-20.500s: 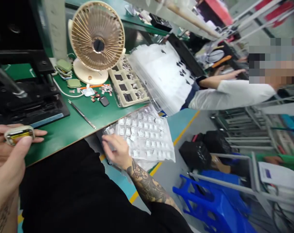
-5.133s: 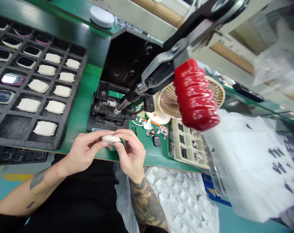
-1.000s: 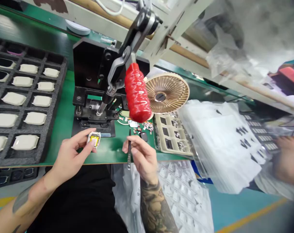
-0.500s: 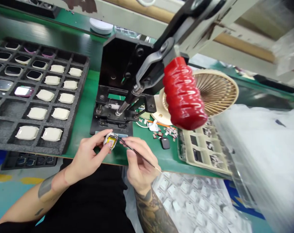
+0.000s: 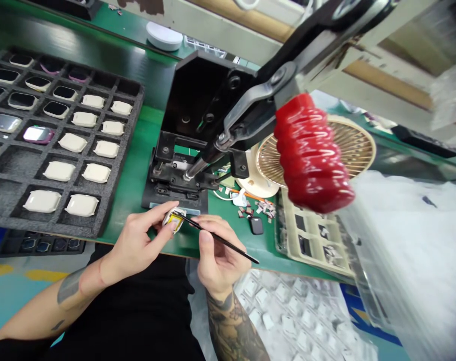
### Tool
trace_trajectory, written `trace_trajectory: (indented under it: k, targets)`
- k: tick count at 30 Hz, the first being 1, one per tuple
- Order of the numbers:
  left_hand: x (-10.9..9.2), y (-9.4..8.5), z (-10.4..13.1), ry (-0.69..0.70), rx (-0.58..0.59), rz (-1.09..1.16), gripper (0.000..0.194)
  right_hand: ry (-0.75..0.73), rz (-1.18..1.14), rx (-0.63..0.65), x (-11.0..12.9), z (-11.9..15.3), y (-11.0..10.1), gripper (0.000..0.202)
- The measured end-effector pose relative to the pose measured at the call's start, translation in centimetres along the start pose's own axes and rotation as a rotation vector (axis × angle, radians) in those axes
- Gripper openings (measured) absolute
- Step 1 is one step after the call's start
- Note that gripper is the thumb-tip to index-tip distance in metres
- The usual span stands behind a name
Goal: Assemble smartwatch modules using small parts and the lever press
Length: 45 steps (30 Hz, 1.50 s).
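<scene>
My left hand (image 5: 143, 238) grips an opened watch case (image 5: 174, 219) between thumb and fingers, just in front of the press. Yellow parts show inside the case, and its open side faces up toward me. In my right hand (image 5: 220, 250) are black tweezers (image 5: 228, 243), held like a pen. Their tips reach the upper right edge of the case; whether they pinch a part there is too small to tell. Behind both hands stands a black toggle press (image 5: 186, 178) with a red ribbed handle (image 5: 312, 155) leaning right.
A grey foam tray (image 5: 111, 200) on the left holds several cream cases and dark-screened watches. Small connectors (image 5: 265, 206), a black square piece (image 5: 256, 225), a fan (image 5: 353, 148) and a compartment box (image 5: 318, 235) lie right. Bagged white parts (image 5: 288, 311) sit below the table edge.
The tweezers have rolled in my right hand, and their dark length now shows more fully. My left hand keeps the watch case nearly in place. The camera view has shifted slightly.
</scene>
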<state>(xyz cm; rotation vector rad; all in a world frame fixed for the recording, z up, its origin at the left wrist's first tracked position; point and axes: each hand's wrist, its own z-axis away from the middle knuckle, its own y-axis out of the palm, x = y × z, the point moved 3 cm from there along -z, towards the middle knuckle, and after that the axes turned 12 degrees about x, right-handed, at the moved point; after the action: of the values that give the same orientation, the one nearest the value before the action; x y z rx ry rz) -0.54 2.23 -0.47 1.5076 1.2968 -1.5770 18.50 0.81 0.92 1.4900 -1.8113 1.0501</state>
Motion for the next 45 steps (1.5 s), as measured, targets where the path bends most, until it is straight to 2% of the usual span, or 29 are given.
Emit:
trace_trajectory:
  k: [3,9,12,15,17,19,23,26,28,30,33,34,35,36,37,39,40,42,44,45]
  targets:
    - [0.0,-0.1,0.1,0.009,-0.006,-0.008,0.042,0.013,-0.009,-0.002,-0.2,0.1,-0.1,0.022]
    - [0.0,-0.2,0.0,0.011,0.015,0.087,0.042,0.263,-0.299,-0.004,-0.8,0.8,0.4,0.015]
    - [-0.2,-0.2,-0.2,-0.03,-0.02,0.167,0.042,0.15,-0.27,0.063,0.3,1.2,0.5,0.016]
    - [-0.3,-0.1,-0.3,-0.061,-0.063,0.276,0.042,-0.004,-0.147,-0.016,1.1,1.3,0.0,0.018]
    - [-0.3,-0.1,-0.3,-0.075,-0.085,0.336,0.041,-0.002,-0.087,-0.125,0.7,1.2,-0.6,0.019]
    - [-0.3,-0.1,-0.2,-0.081,-0.085,0.376,0.042,0.049,-0.065,-0.157,-0.1,0.9,-0.7,0.017]
    - [-0.4,-0.5,-0.6,-0.075,-0.044,0.45,0.05,0.126,-0.189,-0.092,-1.0,0.7,0.1,0.014]
    - [-0.3,-1.0,-1.0,-0.153,-0.095,0.54,0.054,0.105,-0.322,-0.039,0.2,1.2,-0.3,0.011]
    - [0.0,-1.2,-1.1,-0.225,-0.149,0.56,0.053,0.066,-0.332,0.014,1.6,1.5,-2.2,0.014]
    - [0.2,-1.2,-1.1,-0.246,-0.185,0.538,0.053,0.031,-0.286,0.041,3.2,1.5,-6.0,0.021]
    - [0.4,-1.2,-0.7,-0.228,-0.191,0.475,0.052,-0.039,-0.137,0.015,5.0,0.5,-14.6,0.035]
    - [0.5,-1.1,-0.5,-0.23,-0.177,0.447,0.053,-0.044,-0.058,-0.03,5.1,-0.1,-17.8,0.042]
    - [0.4,-0.9,-0.3,-0.235,-0.161,0.415,0.054,-0.008,0.063,-0.121,4.8,-0.7,-21.0,0.047]
    - [0.3,-0.8,-0.2,-0.243,-0.145,0.384,0.056,0.058,0.237,-0.263,4.3,-1.4,-23.9,0.049]
    - [0.2,-0.7,0.0,-0.254,-0.13,0.355,0.057,0.095,0.436,-0.514,3.8,-1.7,-26.5,0.046]
    - [0.0,-0.6,0.3,-0.278,-0.115,0.299,0.062,0.081,0.558,-0.704,2.6,-2.4,-28.8,0.035]
    - [-0.1,-0.6,0.4,-0.29,-0.107,0.274,0.065,0.071,0.597,-0.759,2.1,-2.5,-28.7,0.034]
    - [-0.1,-0.6,0.4,-0.305,-0.083,0.234,0.068,0.041,0.662,-0.74,1.6,-2.0,-26.5,0.03]
    - [0.3,-0.6,0.4,-0.309,-0.066,0.185,0.061,-0.036,0.747,-0.579,1.7,-0.9,-22.4,0.017]
    - [0.7,-0.7,0.3,-0.304,-0.055,0.143,0.055,-0.105,0.77,-0.426,1.8,-0.4,-19.9,0.014]
